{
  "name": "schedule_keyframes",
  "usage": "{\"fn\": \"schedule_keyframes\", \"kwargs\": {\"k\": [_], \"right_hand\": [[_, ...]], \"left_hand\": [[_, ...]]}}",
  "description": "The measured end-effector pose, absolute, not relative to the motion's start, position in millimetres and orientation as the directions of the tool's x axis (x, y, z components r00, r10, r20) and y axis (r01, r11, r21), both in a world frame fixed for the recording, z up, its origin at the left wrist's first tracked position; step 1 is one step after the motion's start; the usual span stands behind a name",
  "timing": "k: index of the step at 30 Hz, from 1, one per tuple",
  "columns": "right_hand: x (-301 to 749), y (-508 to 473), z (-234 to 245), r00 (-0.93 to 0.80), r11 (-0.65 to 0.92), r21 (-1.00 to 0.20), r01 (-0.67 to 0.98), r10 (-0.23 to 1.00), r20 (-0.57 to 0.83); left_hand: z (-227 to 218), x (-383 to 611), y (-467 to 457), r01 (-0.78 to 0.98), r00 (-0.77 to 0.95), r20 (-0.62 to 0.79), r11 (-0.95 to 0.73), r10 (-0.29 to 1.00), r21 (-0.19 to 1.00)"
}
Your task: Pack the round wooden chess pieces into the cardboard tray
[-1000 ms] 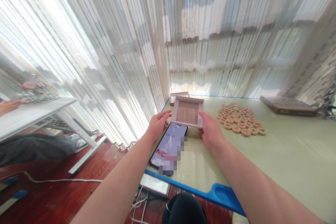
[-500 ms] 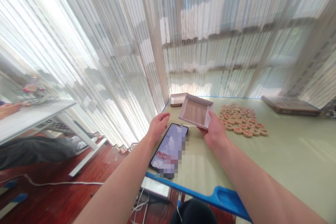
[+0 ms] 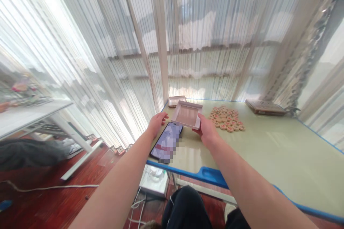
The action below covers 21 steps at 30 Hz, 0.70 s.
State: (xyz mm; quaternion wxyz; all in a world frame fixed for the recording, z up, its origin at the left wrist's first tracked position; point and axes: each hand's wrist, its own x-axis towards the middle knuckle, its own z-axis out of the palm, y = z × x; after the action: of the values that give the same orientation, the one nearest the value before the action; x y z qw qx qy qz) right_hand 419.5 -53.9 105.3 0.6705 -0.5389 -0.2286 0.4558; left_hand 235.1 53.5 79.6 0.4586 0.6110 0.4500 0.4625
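My right hand [image 3: 207, 131] grips a shallow, open cardboard box tray [image 3: 187, 114] by its right side, thumb on the rim. The tray is tilted, its bare inside facing me, held above the table. My left hand [image 3: 157, 124] is apart from the tray, its fingers loosely stretched out and holding nothing. Just beside it lies a phone [image 3: 164, 142] with its screen lit. Many round wooden Chinese chess pieces [image 3: 225, 118] with red and dark characters lie flat in a cluster to the right of the tray. Behind the tray sits a second small box part [image 3: 176, 101].
A flat brown box [image 3: 264, 107] lies at the back right of the pale green table [image 3: 268, 157] with its blue edge. Sheer curtains [image 3: 209, 43] hang behind. At left are a white table [image 3: 34, 112] and another person's leg [image 3: 32, 152]. Cables [image 3: 138, 200] hang below.
My view has shifted, so the table and its things sit further left and look slightly smaller. The tray in my right hand is tipped a little flatter. My left hand remains free.
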Motion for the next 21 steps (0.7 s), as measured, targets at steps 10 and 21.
{"fn": "schedule_keyframes", "kwargs": {"k": [10, 21], "right_hand": [[478.9, -171.4, 103.7, 0.403, -0.034, -0.986, -0.161, 0.91, -0.097], [517.1, -239.1, 103.5, 0.438, -0.23, -0.632, 0.74, 0.878, 0.194]], "left_hand": [[129.2, 276.8, -4.4, 0.237, 0.264, 0.481, -0.539, 0.836, 0.808], [79.6, 380.9, -78.3, 0.265, 0.531, 0.446, -0.641, 0.721, 0.721]]}}
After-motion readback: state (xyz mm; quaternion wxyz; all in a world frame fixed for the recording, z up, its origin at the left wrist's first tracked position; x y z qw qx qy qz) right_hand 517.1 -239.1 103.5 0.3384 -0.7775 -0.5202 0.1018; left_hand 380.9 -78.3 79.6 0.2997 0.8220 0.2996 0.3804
